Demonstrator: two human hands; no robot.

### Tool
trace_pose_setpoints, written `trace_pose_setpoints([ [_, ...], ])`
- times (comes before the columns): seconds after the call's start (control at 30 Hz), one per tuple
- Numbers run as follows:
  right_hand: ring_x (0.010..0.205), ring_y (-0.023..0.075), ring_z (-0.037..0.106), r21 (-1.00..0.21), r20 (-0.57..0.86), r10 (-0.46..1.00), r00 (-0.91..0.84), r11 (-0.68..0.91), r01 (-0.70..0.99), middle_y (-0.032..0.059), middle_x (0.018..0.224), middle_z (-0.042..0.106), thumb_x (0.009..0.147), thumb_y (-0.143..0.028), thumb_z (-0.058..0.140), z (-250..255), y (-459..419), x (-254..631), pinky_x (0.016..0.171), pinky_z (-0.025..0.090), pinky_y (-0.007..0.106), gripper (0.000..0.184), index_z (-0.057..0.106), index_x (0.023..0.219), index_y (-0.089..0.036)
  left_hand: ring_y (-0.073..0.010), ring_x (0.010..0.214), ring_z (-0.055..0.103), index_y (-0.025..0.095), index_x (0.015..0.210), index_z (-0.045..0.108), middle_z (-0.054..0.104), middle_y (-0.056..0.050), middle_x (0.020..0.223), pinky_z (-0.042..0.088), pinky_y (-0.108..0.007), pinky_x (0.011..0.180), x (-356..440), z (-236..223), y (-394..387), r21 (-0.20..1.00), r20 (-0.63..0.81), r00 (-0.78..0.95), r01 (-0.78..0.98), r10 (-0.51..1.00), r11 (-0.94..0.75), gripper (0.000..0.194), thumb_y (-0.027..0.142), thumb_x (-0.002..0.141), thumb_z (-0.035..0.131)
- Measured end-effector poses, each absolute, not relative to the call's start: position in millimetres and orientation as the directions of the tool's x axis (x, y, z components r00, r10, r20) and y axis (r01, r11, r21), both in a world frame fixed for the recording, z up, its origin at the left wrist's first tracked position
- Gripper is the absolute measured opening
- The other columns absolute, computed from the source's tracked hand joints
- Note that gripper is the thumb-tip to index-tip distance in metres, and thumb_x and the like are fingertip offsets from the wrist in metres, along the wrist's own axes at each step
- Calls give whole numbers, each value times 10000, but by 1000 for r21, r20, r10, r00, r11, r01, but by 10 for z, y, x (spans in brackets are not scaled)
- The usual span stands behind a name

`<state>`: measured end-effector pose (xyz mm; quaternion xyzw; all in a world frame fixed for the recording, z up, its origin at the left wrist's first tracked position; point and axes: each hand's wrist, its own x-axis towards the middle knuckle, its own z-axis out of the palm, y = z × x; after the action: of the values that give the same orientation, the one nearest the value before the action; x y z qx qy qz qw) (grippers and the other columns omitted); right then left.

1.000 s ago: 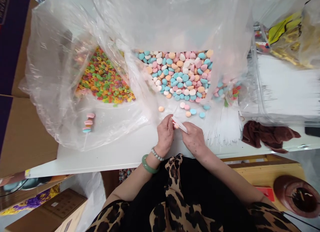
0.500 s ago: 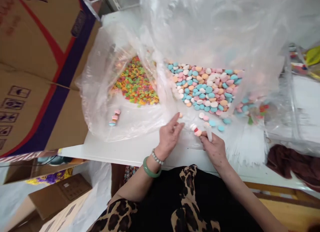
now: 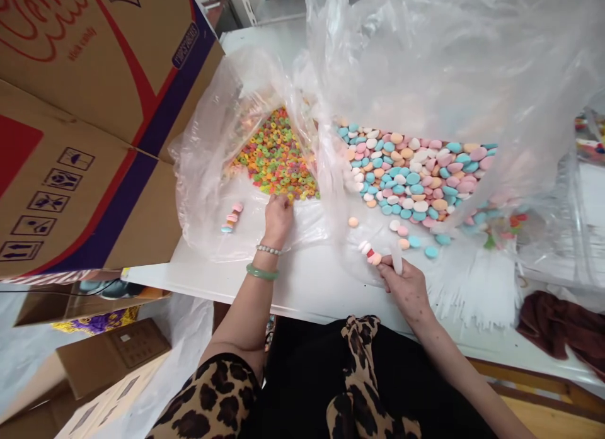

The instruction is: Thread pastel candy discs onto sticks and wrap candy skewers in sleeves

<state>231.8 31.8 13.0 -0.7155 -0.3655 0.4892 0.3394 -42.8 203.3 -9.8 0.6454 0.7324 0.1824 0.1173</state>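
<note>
My left hand is at the near edge of a heap of small coloured candy rings inside a clear plastic bag. Its fingers are curled together, and whatever they pinch is hidden. My right hand grips a candy skewer strung with white, red and peach pieces. A whitish strip stands up by the same fingers. Beyond that hand lies a bag of pastel oval candies in blue, pink, white and peach. Several loose ovals lie in front of them.
Left of the rings, a finished-looking candy stack rests on the plastic. A large cardboard box stands at the left. White sticks lie fanned out at the right, beside a dark brown cloth.
My left hand has moved left from beside the loose peach oval to the candy rings, and its fingers have closed. My right hand stays nearly in place with the skewer. The view has shifted.
</note>
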Motion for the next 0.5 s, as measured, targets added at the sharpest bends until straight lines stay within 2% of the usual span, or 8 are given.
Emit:
trace_pose_setpoints([
  [0.07, 469, 125, 455, -843, -452, 857, 248, -501, 197, -38, 586, 537, 759, -392, 625, 109, 316, 2335, 484, 389, 257, 207, 687, 814, -202, -173, 756, 541, 180, 670, 547, 578, -34, 739, 408, -277, 729, -472, -110, 1995, 488, 44, -133, 868, 990, 95, 82, 118, 719, 527],
  [0.13, 465, 123, 451, -847, -443, 865, 235, -490, 207, -43, 574, 524, 762, -395, 627, 93, 312, 2347, 488, 383, 255, 206, 686, 810, -204, -159, 723, 530, 183, 746, 575, 581, -12, 731, 401, -266, 704, -506, -108, 2006, 538, 31, -175, 833, 984, 131, 78, 129, 704, 538],
  [0.23, 479, 122, 453, -848, -433, 872, 227, -479, 224, -42, 577, 533, 770, -407, 632, 83, 298, 2356, 505, 379, 254, 209, 691, 807, -209, -166, 734, 529, 199, 870, 613, 604, -19, 795, 389, -273, 695, -491, -81, 2042, 509, 16, -206, 844, 978, 169, 179, 155, 713, 538],
  [0.3, 496, 124, 460, -846, -434, 871, 230, -482, 228, -33, 605, 563, 769, -419, 638, 84, 286, 2362, 520, 383, 254, 219, 698, 806, -211, -171, 730, 522, 206, 829, 623, 597, -26, 802, 382, -279, 687, -441, -61, 2021, 470, -8, -176, 868, 984, 159, 140, 183, 706, 560],
  [0.37, 507, 126, 467, -842, -440, 866, 237, -490, 225, -24, 636, 591, 768, -425, 639, 81, 276, 2371, 531, 386, 256, 226, 704, 807, -212, -163, 704, 509, 204, 740, 610, 572, -19, 771, 382, -276, 679, -389, -54, 1947, 484, -5, -135, 867, 991, 120, 56, 207, 689, 589],
  [0.43, 514, 131, 471, -837, -447, 861, 243, -499, 224, -18, 644, 602, 767, -427, 639, 72, 271, 2385, 535, 386, 258, 228, 707, 807, -212, -146, 673, 503, 200, 690, 587, 551, -1, 723, 389, -262, 665, -357, -61, 1843, 572, 16, -136, 814, 991, 102, 18, 218, 691, 589],
  [0.5, 519, 136, 474, -833, -452, 858, 244, -504, 227, -16, 642, 604, 764, -428, 640, 57, 272, 2398, 538, 385, 260, 231, 709, 809, -211, -127, 607, 496, 198, 703, 571, 528, 23, 660, 394, -243, 613, -346, -70, 1750, 695, -2, -217, 701, 976, 157, 34, 225, 719, 558],
])
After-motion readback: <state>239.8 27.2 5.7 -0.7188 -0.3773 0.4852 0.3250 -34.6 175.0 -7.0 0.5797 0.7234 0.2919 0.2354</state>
